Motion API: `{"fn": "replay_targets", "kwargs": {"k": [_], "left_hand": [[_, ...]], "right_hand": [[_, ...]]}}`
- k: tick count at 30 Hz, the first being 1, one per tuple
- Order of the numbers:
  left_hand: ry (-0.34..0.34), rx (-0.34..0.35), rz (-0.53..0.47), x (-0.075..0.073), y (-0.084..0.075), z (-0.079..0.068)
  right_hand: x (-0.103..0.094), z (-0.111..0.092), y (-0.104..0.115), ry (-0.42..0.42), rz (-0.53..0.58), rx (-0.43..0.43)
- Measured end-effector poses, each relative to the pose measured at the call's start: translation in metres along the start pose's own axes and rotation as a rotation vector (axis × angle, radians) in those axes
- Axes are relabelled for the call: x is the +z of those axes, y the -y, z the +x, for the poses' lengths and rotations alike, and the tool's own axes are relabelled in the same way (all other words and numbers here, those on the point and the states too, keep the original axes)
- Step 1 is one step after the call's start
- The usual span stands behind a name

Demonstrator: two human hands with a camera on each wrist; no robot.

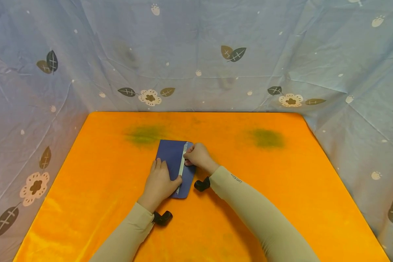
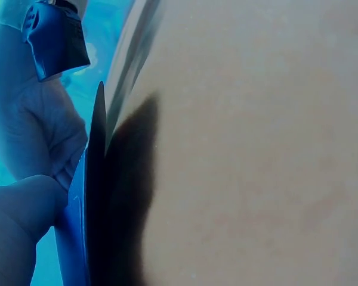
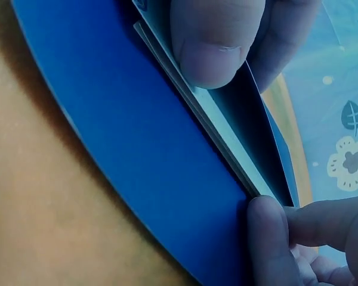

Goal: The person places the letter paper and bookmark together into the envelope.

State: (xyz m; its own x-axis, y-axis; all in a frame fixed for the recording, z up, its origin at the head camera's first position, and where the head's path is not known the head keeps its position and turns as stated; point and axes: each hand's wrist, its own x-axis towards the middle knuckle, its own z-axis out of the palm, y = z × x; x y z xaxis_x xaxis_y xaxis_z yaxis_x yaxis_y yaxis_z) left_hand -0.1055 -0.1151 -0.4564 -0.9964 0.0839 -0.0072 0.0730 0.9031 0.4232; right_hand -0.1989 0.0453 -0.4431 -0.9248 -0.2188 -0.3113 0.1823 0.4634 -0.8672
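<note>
A dark blue envelope [image 1: 170, 150] lies in the middle of the table, its flap [image 3: 131, 119] folded out to the right. Along its opening runs the edge of a thin pale stack of paper [image 3: 227, 143], with some patterning at its ends in the head view. My left hand [image 1: 158, 183] grips the envelope, its fingers over the body and its thumb at the opening. At the upper part of the opening, my right hand [image 1: 198, 157] pinches the paper stack, the thumb [image 3: 209, 62] on its face. How far the paper reaches inside is hidden.
An orange cloth [image 1: 265, 174] covers the table, with two greenish smudges toward the back. Pale blue curtains [image 1: 196, 43] with flowers and leaves surround the back and sides. Black wrist mounts [image 1: 163, 218] stick out near both cuffs.
</note>
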Motion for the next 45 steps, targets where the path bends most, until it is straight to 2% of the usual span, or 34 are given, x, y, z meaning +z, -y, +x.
{"fn": "replay_targets", "kwargs": {"k": [18,27,45], "left_hand": [[0.001,-0.002,-0.003,0.0015,0.0010,0.0015],[-0.004,0.007,0.004,0.0011,0.0018,0.0018],[-0.018,0.022,0.029,0.0019,0.0034,0.0049]], "right_hand": [[0.0022,0.0010,0.0020,0.006,0.026,0.024],[0.0018,0.0020,0.0012,0.034,0.169,0.063],[0.0027,0.0042,-0.0002,0.057,0.162,0.024]]}}
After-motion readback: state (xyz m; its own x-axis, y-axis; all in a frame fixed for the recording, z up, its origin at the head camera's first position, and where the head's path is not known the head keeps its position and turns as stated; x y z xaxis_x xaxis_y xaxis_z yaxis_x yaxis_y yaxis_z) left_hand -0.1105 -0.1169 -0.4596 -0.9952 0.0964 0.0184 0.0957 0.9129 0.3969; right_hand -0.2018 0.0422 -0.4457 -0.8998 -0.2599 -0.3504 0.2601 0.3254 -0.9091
